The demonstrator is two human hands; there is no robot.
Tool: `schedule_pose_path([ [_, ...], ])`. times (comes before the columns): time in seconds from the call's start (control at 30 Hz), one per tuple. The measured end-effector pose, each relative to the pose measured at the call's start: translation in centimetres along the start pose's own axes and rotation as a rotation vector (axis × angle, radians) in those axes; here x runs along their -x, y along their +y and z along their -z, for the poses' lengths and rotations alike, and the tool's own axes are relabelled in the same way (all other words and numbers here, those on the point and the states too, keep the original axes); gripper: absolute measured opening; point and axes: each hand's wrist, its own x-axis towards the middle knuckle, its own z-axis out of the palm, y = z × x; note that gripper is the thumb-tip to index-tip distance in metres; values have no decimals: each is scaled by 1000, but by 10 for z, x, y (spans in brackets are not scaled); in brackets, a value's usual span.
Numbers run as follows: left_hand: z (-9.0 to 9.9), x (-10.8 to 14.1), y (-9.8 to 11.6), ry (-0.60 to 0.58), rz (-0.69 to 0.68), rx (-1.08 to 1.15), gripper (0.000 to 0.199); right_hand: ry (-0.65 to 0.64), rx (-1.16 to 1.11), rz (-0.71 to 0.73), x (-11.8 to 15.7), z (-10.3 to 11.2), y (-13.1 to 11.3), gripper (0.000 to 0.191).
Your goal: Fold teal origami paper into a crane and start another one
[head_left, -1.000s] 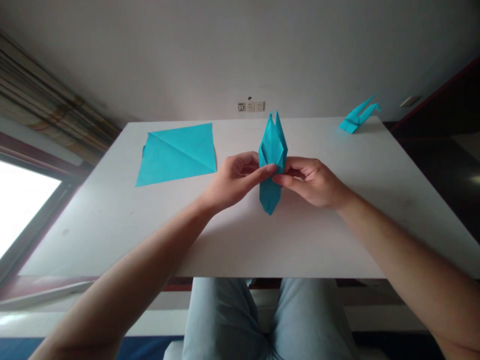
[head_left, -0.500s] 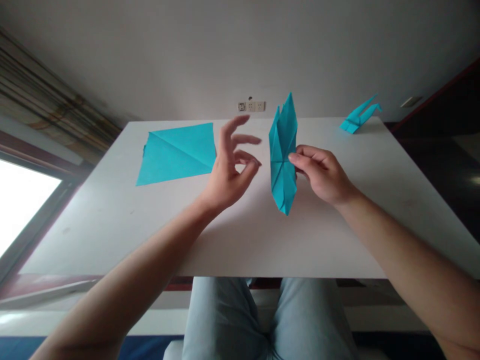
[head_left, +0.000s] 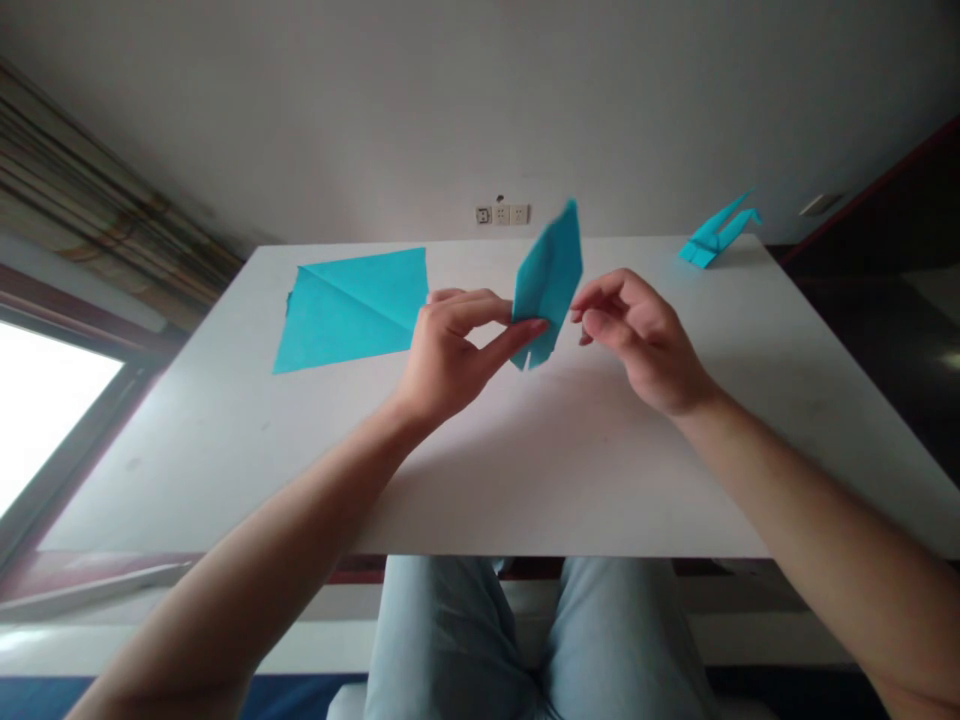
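Above the middle of the table, my left hand pinches a folded piece of blue origami paper between thumb and fingers, low on its left side. The folded paper stands upright, with one point at the top and a small slit at its lower end. Just right of it is my right hand, its fingers curled and apart, with nothing between them. A small gap seems to separate its fingertips from the paper's edge.
Blue paper sheets with a diagonal crease lie on the white table at the left. A finished blue paper crane stands at the back right corner. Wall sockets sit beyond the table's far edge.
The folded paper has passed from my right hand to my left and now shows a smoother face. My right hand has let go; my left has closed on the paper.
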Motion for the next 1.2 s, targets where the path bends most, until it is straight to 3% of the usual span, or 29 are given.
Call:
schedule_pose_path([
  [0.13, -10, 1, 1, -136, 325, 481, 55, -68, 4, 17, 1, -3, 9, 58],
  [0.23, -15, 1, 1, -115, 418, 657, 60, -57, -26, -28, 1, -8, 13, 52],
  [0.37, -15, 0, 4, -104, 476, 715, 62, -16, -100, -45, 0, -11, 13, 54],
  [0.6, -15, -2, 3, -51, 441, 724, 56, -103, -191, -19, 1, -9, 16, 44],
  [0.93, -9, -1, 2, -100, 276, 582, 49, -117, -196, 108, -1, -3, 18, 27],
  [1.2, -6, 4, 13, -115, 169, 426, 9, -87, -130, 143, -1, -4, 24, 30],
])
